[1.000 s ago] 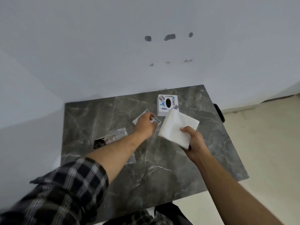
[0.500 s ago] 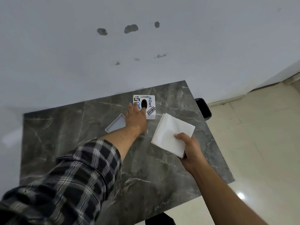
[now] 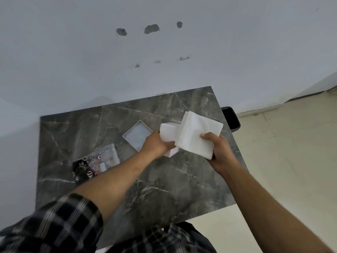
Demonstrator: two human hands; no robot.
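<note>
My left hand grips a small white box and holds it above the grey marble table. My right hand holds a stack of white paper sheets by its near corner, thumb on top. The stack overlaps the right side of the box and hides part of it. A shallow white box lid lies open side up on the table just left of my left hand.
A clear plastic bag with black and red printed contents lies on the left part of the table. A black object sticks out past the table's right edge. The wall stands right behind the table; tiled floor is to the right.
My left hand went from the lid to the sticker-covered box at the back, picked it up and brought it toward the paper stack. The right hand kept the stack roughly in place.
</note>
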